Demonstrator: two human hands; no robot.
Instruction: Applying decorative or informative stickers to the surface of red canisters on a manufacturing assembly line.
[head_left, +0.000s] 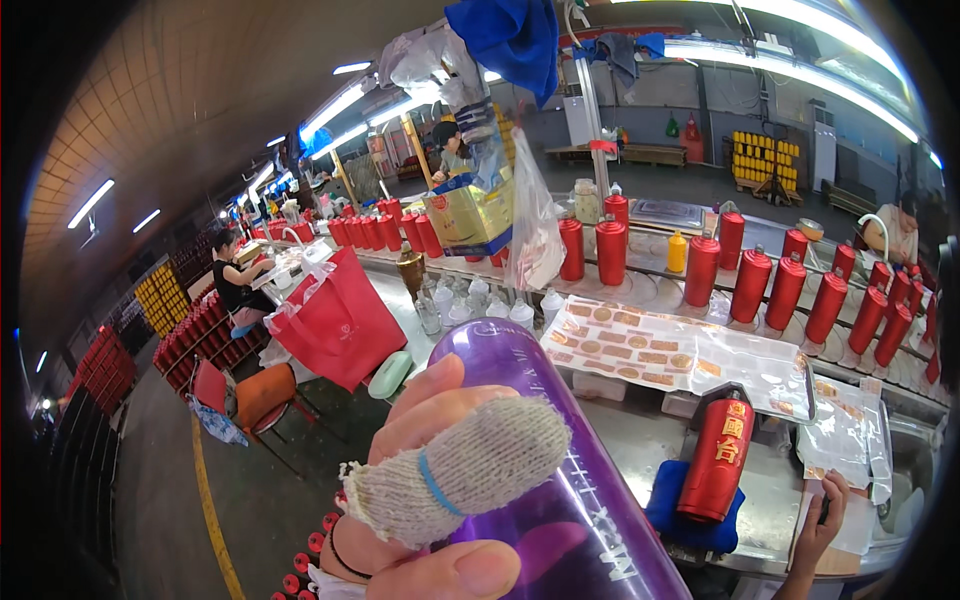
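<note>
My left hand (440,490) is wrapped around a purple see-through bottle (560,480) held very close to the camera. One finger wears a grey knitted cover with a blue band. My right hand (820,525) is low at the right, on the edge of a pale sheet (855,535) on the metal bench. Its fingers are curled, and whether they hold anything is unclear. Between the hands, a red bottle with gold characters (718,455) leans on a blue cloth (670,505).
Clear sheets of round and square gold labels (660,350) lie on the bench. Behind them is a line of red bottles (785,290), then small white bottles (480,300) and a red bag (340,320). Other people work at the left (235,275) and right (900,230).
</note>
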